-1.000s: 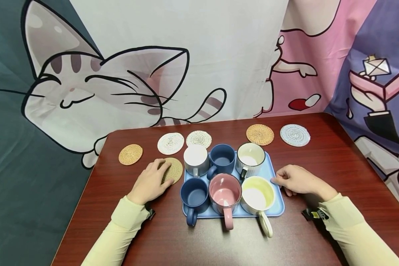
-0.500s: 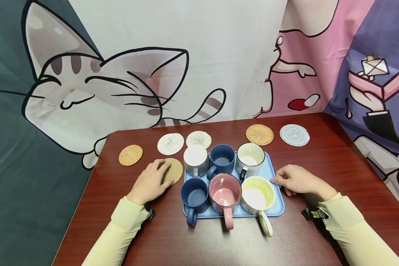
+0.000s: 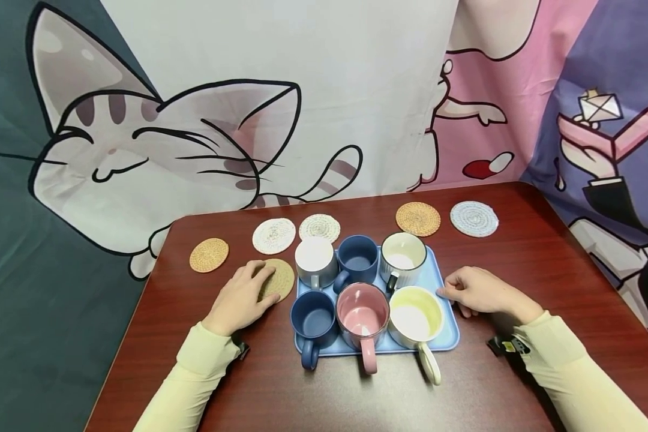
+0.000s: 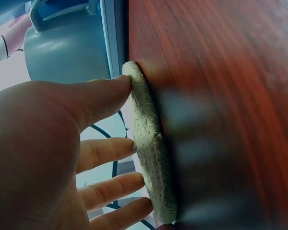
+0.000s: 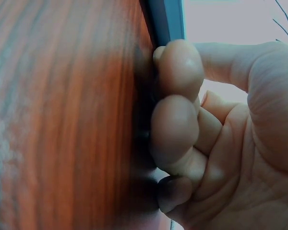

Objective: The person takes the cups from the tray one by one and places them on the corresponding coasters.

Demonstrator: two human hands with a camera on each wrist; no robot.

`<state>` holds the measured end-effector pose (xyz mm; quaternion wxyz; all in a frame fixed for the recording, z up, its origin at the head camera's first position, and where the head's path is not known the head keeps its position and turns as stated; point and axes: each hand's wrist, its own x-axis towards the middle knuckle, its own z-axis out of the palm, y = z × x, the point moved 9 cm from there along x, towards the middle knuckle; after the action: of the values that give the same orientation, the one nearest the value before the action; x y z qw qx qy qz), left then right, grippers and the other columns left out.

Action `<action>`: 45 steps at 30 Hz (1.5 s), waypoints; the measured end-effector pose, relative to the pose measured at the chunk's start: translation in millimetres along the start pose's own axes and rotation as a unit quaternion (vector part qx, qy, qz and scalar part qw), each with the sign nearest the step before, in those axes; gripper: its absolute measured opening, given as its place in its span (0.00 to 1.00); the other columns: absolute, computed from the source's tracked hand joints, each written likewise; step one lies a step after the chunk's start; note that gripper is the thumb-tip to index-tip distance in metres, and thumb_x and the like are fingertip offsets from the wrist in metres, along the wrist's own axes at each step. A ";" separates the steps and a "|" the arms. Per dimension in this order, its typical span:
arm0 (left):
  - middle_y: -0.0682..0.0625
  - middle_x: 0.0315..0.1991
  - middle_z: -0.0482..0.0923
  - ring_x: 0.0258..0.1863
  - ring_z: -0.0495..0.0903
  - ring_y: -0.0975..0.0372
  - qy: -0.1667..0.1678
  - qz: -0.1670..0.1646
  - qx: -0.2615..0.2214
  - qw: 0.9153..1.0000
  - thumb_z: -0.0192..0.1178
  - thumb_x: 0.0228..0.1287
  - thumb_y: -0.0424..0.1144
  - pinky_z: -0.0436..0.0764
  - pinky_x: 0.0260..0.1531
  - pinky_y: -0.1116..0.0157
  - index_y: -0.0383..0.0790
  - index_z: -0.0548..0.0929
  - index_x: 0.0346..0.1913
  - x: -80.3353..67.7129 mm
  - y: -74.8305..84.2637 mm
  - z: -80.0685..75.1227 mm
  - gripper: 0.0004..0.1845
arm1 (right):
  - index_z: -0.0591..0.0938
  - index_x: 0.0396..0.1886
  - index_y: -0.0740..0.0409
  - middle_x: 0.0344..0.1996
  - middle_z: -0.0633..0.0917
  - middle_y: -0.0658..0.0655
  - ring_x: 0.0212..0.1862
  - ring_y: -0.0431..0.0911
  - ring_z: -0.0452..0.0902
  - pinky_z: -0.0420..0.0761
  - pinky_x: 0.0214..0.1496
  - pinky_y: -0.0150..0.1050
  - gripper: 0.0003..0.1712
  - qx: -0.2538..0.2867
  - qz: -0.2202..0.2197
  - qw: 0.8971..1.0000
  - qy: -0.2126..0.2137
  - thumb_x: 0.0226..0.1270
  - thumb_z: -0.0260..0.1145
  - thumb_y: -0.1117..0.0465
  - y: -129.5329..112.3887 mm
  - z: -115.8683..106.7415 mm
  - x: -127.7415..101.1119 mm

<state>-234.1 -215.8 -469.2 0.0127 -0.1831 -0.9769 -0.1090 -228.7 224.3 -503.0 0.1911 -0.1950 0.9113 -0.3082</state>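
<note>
Mugs: six, all standing on one blue tray (image 3: 447, 336). Two dark blue mugs, one at 12 o'clock on the tray (image 3: 358, 259) and one at 8 o'clock (image 3: 313, 316). One grey mug (image 3: 315, 261) at 10 o'clock. One ribbed white mug (image 3: 402, 257) at 2 o'clock. One pink mug (image 3: 362, 313) at 6 o'clock. One pale yellow mug (image 3: 416, 315) at 4 o'clock.

Woven coasters: six on the table (image 3: 545, 252). Two orange (image 3: 209, 255) (image 3: 418, 218), two whitish (image 3: 273, 235) (image 3: 319, 227), one pale blue (image 3: 473, 218), one tan (image 3: 278, 278).

Hands: two, left hand (image 3: 241, 297) and right hand (image 3: 477, 291).
</note>
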 end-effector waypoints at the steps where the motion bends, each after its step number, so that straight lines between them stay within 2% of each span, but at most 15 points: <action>1: 0.39 0.69 0.71 0.64 0.74 0.44 0.000 0.000 0.000 1.000 0.69 0.66 0.53 0.80 0.58 0.43 0.43 0.76 0.71 -0.7 -0.3 -0.3 0.34 | 0.76 0.15 0.49 0.06 0.76 0.43 0.10 0.38 0.72 0.74 0.21 0.33 0.25 -0.001 -0.001 1.000 0.000 0.75 0.66 0.49 -0.5 0.3 0.4; 12: 0.40 0.67 0.72 0.63 0.74 0.44 0.015 -0.004 -0.013 1.000 0.69 0.65 0.53 0.79 0.60 0.44 0.44 0.76 0.71 -1.9 -5.2 -6.6 0.34 | 0.76 0.15 0.49 0.06 0.76 0.43 0.10 0.38 0.73 0.73 0.21 0.33 0.25 0.000 -0.003 1.000 -0.002 0.75 0.66 0.49 -1.5 0.2 0.9; 19: 0.40 0.65 0.74 0.62 0.75 0.45 0.030 -0.001 -0.010 0.999 0.67 0.67 0.52 0.77 0.61 0.43 0.42 0.78 0.69 3.2 -8.9 -14.5 0.31 | 0.76 0.15 0.50 0.06 0.76 0.43 0.10 0.39 0.73 0.73 0.21 0.33 0.25 -0.001 0.000 1.000 0.003 0.75 0.66 0.49 -0.6 -1.7 0.1; 25: 0.38 0.66 0.74 0.64 0.75 0.43 0.041 0.002 -0.005 0.999 0.66 0.67 0.51 0.75 0.62 0.41 0.40 0.78 0.68 11.8 -19.5 -22.3 0.30 | 0.76 0.15 0.50 0.06 0.76 0.43 0.11 0.39 0.73 0.73 0.22 0.33 0.26 0.001 0.006 1.000 0.003 0.75 0.66 0.49 1.8 -0.1 -2.5; 28: 0.36 0.66 0.74 0.65 0.75 0.41 0.044 -0.006 -0.006 0.999 0.65 0.68 0.51 0.74 0.64 0.39 0.39 0.78 0.68 17.8 -32.3 -26.0 0.30 | 0.75 0.15 0.51 0.06 0.76 0.43 0.10 0.39 0.73 0.73 0.21 0.33 0.25 0.002 0.004 1.000 0.006 0.75 0.66 0.50 1.1 -0.6 -3.0; 33: 0.31 0.70 0.69 0.68 0.72 0.36 0.031 -0.036 -0.008 0.999 0.62 0.71 0.52 0.71 0.67 0.37 0.36 0.75 0.70 27.6 -65.0 -26.4 0.32 | 0.75 0.15 0.50 0.06 0.76 0.43 0.10 0.38 0.72 0.73 0.21 0.33 0.25 0.002 0.005 1.000 0.005 0.75 0.66 0.50 -0.2 -0.3 -2.0; 37: 0.28 0.76 0.61 0.75 0.62 0.32 0.005 -0.068 -0.010 0.998 0.59 0.74 0.52 0.65 0.71 0.34 0.34 0.69 0.74 32.8 -92.6 -20.6 0.34 | 0.75 0.15 0.50 0.06 0.76 0.43 0.11 0.38 0.72 0.73 0.21 0.33 0.25 -0.001 0.005 1.000 0.005 0.75 0.66 0.50 -0.5 -0.6 -1.2; 40: 0.27 0.79 0.53 0.78 0.52 0.30 -0.024 -0.097 -0.014 0.995 0.55 0.76 0.52 0.55 0.75 0.33 0.33 0.64 0.77 32.9 -109.1 -15.4 0.37 | 0.75 0.15 0.50 0.06 0.75 0.43 0.11 0.38 0.72 0.73 0.22 0.33 0.25 -0.003 0.002 1.000 0.005 0.75 0.66 0.50 -1.0 -0.8 -0.7; 42: 0.26 0.80 0.49 0.79 0.47 0.29 -0.041 -0.117 -0.016 0.992 0.54 0.77 0.53 0.50 0.75 0.31 0.33 0.61 0.79 31.3 -117.1 -13.0 0.38 | 0.75 0.15 0.50 0.06 0.76 0.43 0.11 0.38 0.73 0.72 0.22 0.32 0.26 -0.003 0.000 1.000 0.004 0.75 0.66 0.50 -1.4 -0.9 -0.5; 45: 0.27 0.81 0.46 0.80 0.43 0.31 -0.058 -0.146 -0.030 0.987 0.52 0.78 0.53 0.47 0.74 0.29 0.35 0.58 0.80 27.5 -125.8 -10.6 0.38 | 0.75 0.14 0.50 0.06 0.76 0.43 0.11 0.38 0.73 0.72 0.22 0.32 0.26 -0.005 0.000 1.000 0.004 0.75 0.66 0.50 -1.8 -1.7 -0.5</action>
<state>-305.3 -322.8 -483.3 -0.0658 -0.0446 -0.9886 -0.1276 -228.6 224.0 -500.4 0.1860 -0.1947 0.9136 -0.3048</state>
